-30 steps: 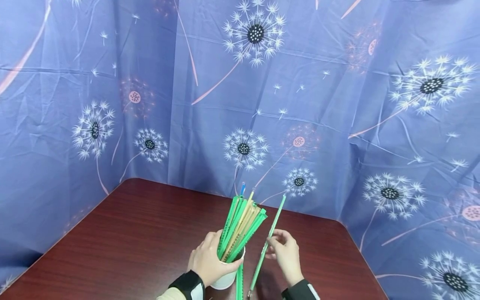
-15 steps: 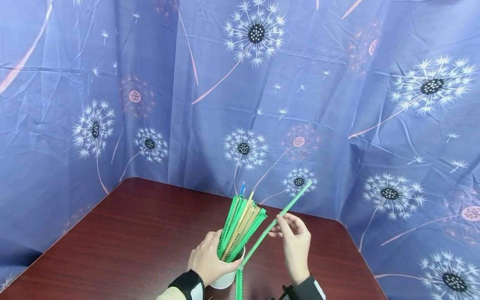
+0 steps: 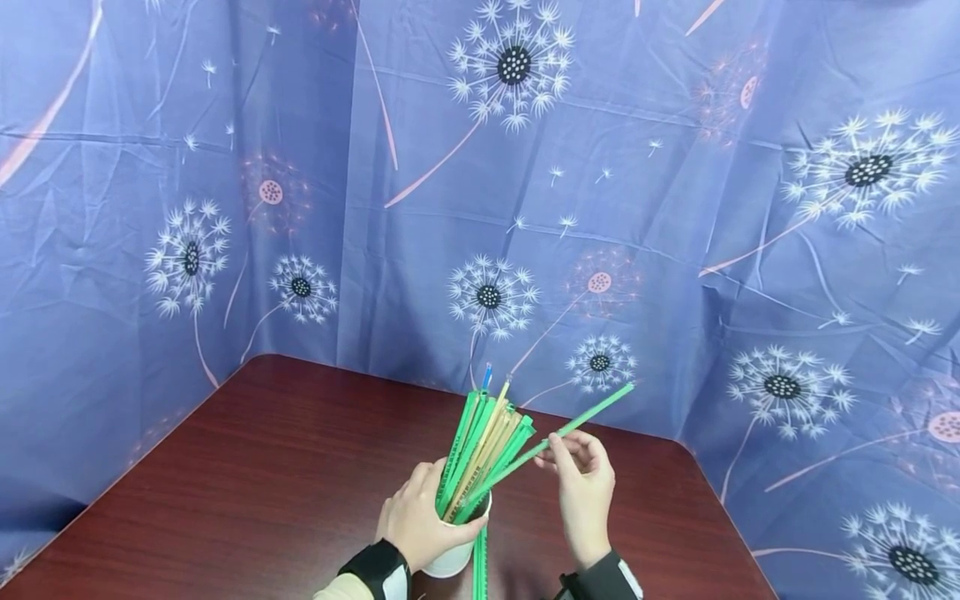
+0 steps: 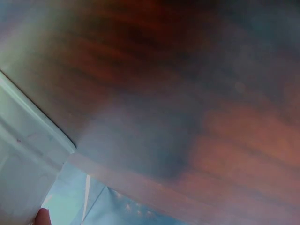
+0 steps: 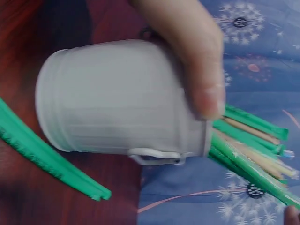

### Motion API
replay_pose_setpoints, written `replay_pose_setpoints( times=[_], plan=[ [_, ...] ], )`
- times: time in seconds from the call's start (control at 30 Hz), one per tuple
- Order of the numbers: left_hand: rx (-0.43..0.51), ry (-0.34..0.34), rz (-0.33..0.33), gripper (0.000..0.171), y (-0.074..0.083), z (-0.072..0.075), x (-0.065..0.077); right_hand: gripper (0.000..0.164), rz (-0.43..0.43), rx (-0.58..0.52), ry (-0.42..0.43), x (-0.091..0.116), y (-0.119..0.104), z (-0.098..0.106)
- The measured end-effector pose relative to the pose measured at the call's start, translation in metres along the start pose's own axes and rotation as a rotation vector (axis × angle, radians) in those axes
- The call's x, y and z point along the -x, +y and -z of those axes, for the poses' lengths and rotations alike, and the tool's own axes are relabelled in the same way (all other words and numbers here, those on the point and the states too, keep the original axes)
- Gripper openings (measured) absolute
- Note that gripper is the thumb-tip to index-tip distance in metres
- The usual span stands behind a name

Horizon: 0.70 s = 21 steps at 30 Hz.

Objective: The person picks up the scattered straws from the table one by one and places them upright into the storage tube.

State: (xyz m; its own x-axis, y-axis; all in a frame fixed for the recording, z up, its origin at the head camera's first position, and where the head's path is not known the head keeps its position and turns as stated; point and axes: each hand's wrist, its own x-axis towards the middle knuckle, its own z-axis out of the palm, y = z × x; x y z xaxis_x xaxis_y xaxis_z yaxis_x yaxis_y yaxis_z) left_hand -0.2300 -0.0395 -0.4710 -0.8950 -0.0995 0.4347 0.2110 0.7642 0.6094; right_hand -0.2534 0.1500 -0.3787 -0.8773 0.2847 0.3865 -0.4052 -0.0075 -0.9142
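Observation:
My left hand [image 3: 420,518] grips a small white pail [image 3: 448,562] near its rim, thumb on the right side. Green and tan wrapped sticks [image 3: 471,454] stand in the pail, fanned out above the rim. Between thumb and fingers, my right hand [image 3: 587,496] pinches one slim green stick [image 3: 600,407], tilted up to the right. Its lower end overlaps the pail's mouth. The right wrist view shows the pail [image 5: 117,98] sideways, its wire handle [image 5: 157,157] and my left thumb [image 5: 206,89] at the rim. Only a fingertip [image 4: 42,218] shows in the left wrist view.
More green wrapped sticks [image 3: 480,571] lie on the dark red wooden table [image 3: 300,467] in front of the pail, at the lower edge of the head view. Blue curtains [image 3: 405,275] with dandelion prints hang behind the table and along both sides.
My right hand has raised the green stick, tilted it to the right and brought its lower end over the pail's mouth. My left hand has stayed at the pail.

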Motion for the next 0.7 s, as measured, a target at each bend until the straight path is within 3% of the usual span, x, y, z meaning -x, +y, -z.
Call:
replay_pose_setpoints(
  times=[0.27, 0.7],
  plan=[
    [-0.007, -0.011, 0.002, 0.087, 0.001, 0.000, 0.000, 0.021, -0.080, 0.215, -0.102, 0.012, 0.021, -0.007],
    [-0.003, -0.012, -0.003, 0.088, 0.000, -0.001, 0.001, 0.018, -0.149, 0.311, -0.258, 0.029, 0.041, -0.017]
  ],
)
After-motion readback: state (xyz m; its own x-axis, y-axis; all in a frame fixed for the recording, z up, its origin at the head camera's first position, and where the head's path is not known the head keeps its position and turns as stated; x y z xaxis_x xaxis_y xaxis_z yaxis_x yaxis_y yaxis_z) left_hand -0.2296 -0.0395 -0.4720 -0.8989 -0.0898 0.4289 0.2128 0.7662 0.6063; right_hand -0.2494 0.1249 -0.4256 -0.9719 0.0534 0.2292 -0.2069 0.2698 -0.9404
